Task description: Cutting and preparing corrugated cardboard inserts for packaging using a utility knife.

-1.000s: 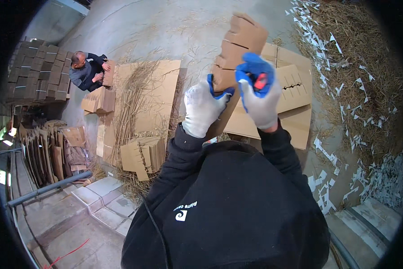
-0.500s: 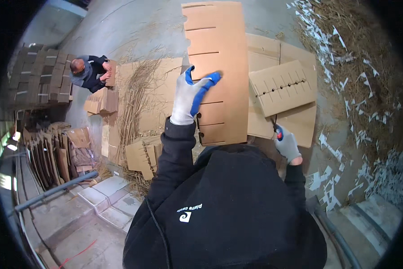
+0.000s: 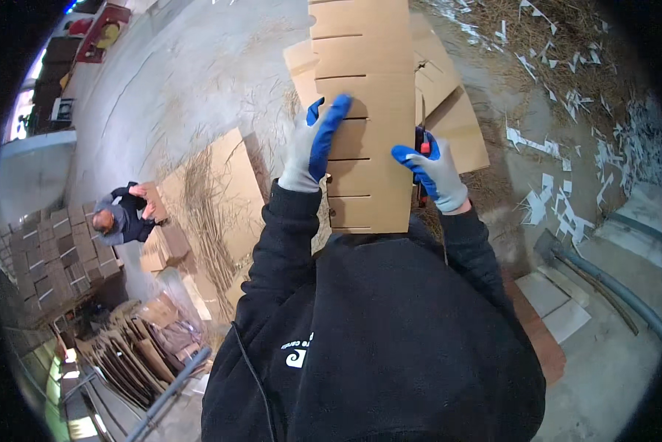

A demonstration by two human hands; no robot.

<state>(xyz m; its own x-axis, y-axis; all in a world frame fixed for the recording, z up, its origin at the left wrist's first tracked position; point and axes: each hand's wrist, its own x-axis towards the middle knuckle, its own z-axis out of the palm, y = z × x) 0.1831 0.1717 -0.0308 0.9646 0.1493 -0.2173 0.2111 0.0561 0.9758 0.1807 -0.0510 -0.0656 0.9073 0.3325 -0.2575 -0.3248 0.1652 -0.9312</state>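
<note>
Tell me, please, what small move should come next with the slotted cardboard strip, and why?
Probably steady the slotted cardboard strip with the left hand, then bring the red tool in the right hand to a slot. The strip stands upright between both hands, the left lying flat on it, the right at its edge.

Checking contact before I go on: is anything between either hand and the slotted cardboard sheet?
Nothing visible. The left hand lies flat on the slotted cardboard sheet, and the right hand holds its right edge. A small red-and-black object sits in the right hand, partly hidden.
</note>
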